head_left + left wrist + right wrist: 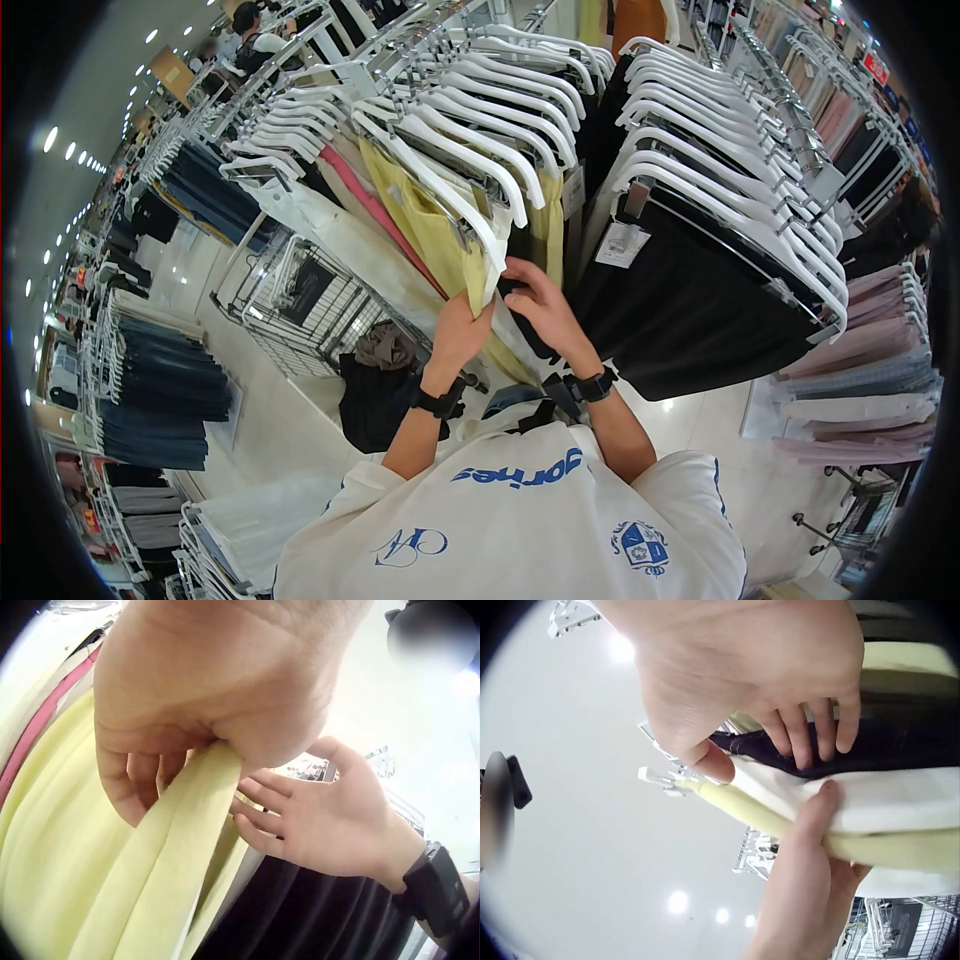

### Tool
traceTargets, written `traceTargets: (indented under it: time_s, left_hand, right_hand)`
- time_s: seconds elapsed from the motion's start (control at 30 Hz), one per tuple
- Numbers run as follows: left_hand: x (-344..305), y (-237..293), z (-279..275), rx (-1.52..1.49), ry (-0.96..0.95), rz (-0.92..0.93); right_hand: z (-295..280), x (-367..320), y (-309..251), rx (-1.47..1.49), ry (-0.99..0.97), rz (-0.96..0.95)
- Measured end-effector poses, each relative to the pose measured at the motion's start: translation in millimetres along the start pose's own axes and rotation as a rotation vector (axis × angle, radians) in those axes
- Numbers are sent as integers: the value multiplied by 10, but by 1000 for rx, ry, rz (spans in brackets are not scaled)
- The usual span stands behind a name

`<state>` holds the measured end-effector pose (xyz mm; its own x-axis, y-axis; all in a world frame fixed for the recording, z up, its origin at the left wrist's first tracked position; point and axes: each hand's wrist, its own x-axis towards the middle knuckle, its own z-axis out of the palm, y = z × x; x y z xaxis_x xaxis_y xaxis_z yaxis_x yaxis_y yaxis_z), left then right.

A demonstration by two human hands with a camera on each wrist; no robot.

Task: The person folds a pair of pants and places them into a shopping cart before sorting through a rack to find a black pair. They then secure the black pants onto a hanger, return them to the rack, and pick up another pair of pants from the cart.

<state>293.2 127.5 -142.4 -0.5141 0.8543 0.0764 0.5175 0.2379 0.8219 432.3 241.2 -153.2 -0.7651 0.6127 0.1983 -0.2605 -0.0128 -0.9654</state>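
My left hand grips the edge of a pale yellow garment, which hangs by clips from a white hanger. In the right wrist view, the left thumb lies against a white garment beside the yellow one. My right hand is just to the right of it, palm turned towards the left hand in the left wrist view. Its fingers are slightly bent and spread over a dark garment, which sits next to the white one.
Black garments on white hangers fill the rack's right side, one bearing a paper tag. A wire cart with dark clothes stands at left. Denim hangs farther left, pink skirts at right. Another person is at the back.
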Motion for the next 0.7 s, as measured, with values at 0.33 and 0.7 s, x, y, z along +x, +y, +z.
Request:
traceTargets:
  time_s: [0.33,0.7]
  left_hand:
    - [304,-199,105,151,156,14]
    - [180,-276,-68,117,186,-80]
  right_hand:
    - [-2,-33,-44,67,-48,15]
    - [-222,21,-116,36,339,-46]
